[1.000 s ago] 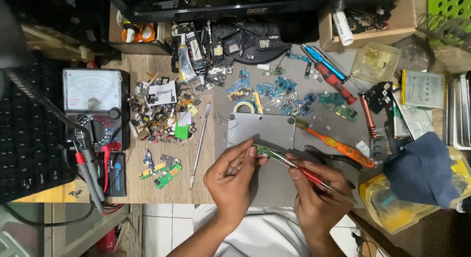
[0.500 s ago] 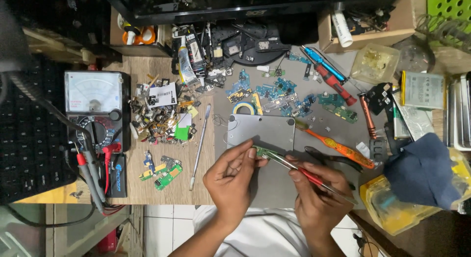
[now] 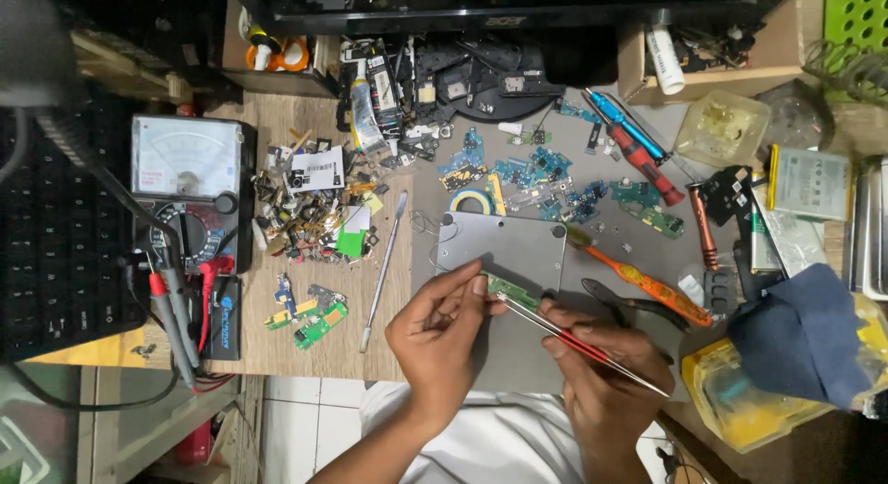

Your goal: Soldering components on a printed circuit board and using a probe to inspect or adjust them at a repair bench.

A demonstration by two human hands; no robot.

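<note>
The left hand (image 3: 435,331) is pinching a small green circuit board (image 3: 511,290); the right hand (image 3: 606,368), at four o'clock, is gripping red-handled metal tweezers (image 3: 573,341), tips touching the board, work apparently midway.

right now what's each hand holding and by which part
The left hand pinches a small green circuit board by its near end between thumb and fingertips. The right hand grips red tweezers along their middle, tips at the board.
</note>
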